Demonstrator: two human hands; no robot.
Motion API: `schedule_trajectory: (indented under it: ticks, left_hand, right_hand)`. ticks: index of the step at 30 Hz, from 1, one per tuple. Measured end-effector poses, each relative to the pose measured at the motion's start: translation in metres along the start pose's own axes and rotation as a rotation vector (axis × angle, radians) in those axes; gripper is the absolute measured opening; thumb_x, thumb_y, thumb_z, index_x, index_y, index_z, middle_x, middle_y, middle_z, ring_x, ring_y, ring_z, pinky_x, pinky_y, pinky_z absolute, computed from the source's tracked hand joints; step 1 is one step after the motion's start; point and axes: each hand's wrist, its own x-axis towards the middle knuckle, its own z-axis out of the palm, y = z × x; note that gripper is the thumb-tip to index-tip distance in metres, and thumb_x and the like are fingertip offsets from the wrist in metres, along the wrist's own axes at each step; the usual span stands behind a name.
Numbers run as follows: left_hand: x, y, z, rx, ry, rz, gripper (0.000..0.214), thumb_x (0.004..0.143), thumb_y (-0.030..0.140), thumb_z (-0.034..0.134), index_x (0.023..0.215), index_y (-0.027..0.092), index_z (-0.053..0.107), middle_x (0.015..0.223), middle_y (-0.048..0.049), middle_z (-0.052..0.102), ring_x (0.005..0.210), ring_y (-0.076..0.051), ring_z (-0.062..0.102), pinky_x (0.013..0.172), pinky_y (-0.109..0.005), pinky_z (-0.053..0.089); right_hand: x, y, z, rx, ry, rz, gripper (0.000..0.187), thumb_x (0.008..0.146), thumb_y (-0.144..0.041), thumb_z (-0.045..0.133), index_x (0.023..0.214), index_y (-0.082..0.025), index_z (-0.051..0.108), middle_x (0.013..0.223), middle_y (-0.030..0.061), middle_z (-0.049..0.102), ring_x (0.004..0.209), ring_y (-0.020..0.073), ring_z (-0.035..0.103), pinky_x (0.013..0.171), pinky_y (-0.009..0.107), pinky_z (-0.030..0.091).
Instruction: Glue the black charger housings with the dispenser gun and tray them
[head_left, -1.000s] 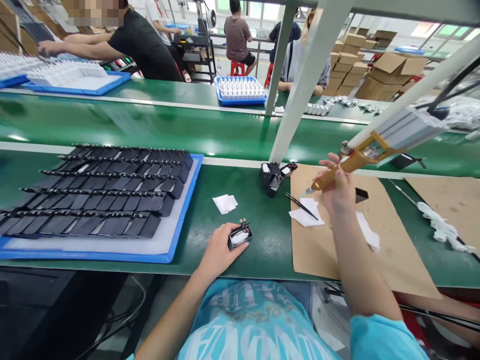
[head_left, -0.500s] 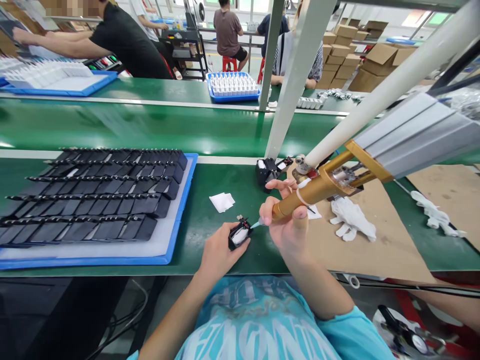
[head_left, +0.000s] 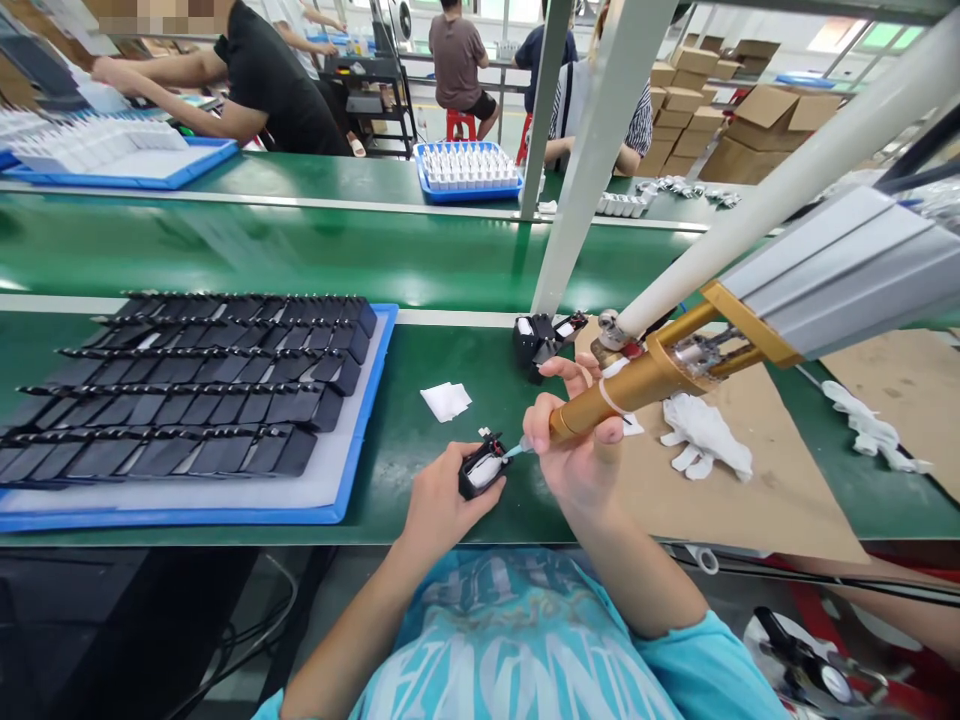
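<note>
Between the thumb and fingers of my left hand (head_left: 442, 500) is a small black plastic housing (head_left: 482, 470), tilted, with a white insert and fine wires at its top end. My right hand (head_left: 577, 445) is wrapped round the front of a gold-coloured glue dispenser (head_left: 592, 410). The dispenser's thin light-blue needle tip (head_left: 519, 450) meets the wired end of the housing; whether it touches is too small to tell. Beyond my right hand stand more black housings (head_left: 536, 343) with white pieces on them.
A blue-rimmed tray (head_left: 367, 400) at left holds rows of black housings (head_left: 187, 400). White paper pieces (head_left: 446, 401) lie mid-table. White gloves (head_left: 705, 437) rest on brown cardboard (head_left: 780, 490). A slanted white pole (head_left: 720, 220) and an upright post (head_left: 577, 160) cross the right side. Co-workers sit beyond.
Both hands, the housing and the dispenser hold nearly the same pose. The view has shifted slightly. A co-worker in black at upper left has moved their arms to the right.
</note>
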Motion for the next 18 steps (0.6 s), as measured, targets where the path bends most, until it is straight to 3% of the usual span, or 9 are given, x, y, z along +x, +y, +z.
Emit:
schedule_trajectory:
  ticks: [8,18]
  left_hand:
    - [0.006,-0.003,0.01,0.008,-0.016,-0.099,0.029,0.079,0.038,0.067,0.099,0.023,0.052,0.084,0.0,0.072,0.072,-0.02,0.07,0.062,-0.027,0.05]
    - [0.007,0.007,0.017,-0.14,0.136,0.071,0.029,0.076,0.037,0.069,0.097,0.022,0.056,0.089,-0.0039,0.074,0.077,-0.02,0.071,0.067,-0.029,0.054]
  right_hand:
    - [-0.001,0.002,0.011,0.032,-0.001,0.006,0.051,0.076,-0.066,0.061,0.112,-0.033,0.047,0.106,0.0008,0.056,0.041,0.0042,0.045,0.038,0.026,0.035]
    - [-0.004,0.004,0.02,0.125,-0.093,0.012,0.039,0.078,-0.062,0.061,0.096,-0.03,0.048,0.106,-0.0008,0.053,0.041,0.003,0.047,0.037,0.025,0.032]
